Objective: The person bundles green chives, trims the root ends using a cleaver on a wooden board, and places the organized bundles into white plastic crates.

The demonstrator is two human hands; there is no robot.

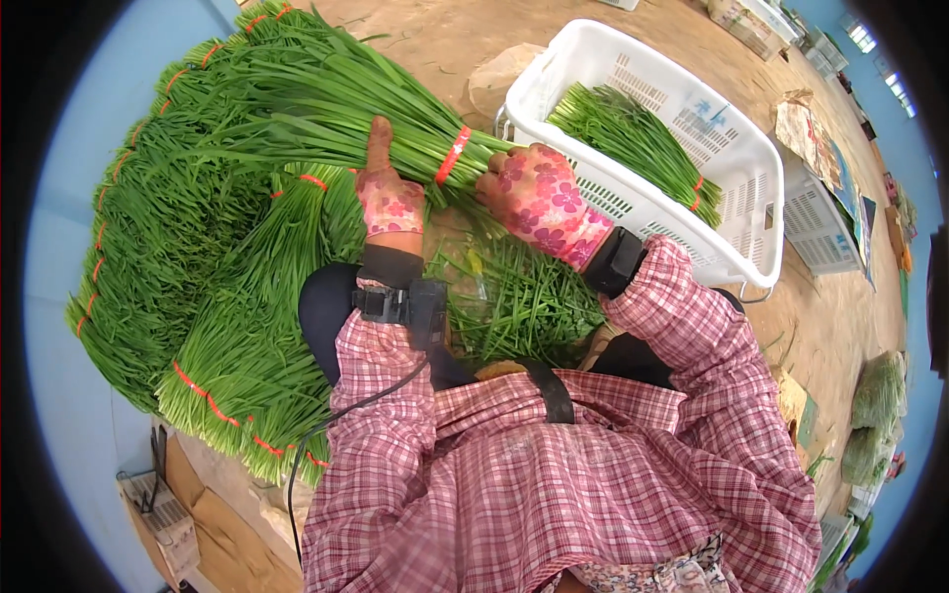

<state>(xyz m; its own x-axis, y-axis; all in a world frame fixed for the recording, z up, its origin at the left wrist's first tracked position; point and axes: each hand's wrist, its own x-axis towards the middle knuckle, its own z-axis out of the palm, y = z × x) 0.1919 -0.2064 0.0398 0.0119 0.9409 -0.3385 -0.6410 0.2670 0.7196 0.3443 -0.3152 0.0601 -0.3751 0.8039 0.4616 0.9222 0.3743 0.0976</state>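
My left hand [389, 185], in a pink floral glove, supports a bundle of long green leafy stalks, likely garlic chives [348, 111], from below, its thumb across the leaves. My right hand [537, 196], gloved alike, grips the pale stem ends of that bundle, just right of its red band [453, 156]. The leaves point up and to the left. Another banded bundle [637, 144] lies in a white plastic crate [645, 170] at the upper right. Many banded bundles form a large pile [200, 222] at my left.
Loose green leaves [519, 304] litter the floor between my knees. A blue wall [70, 222] stands behind the pile. Another white crate [819, 222] lies farther right, with cardboard on it. Bagged greens [878, 393] sit at the far right. Brown cardboard [230, 519] is at the lower left.
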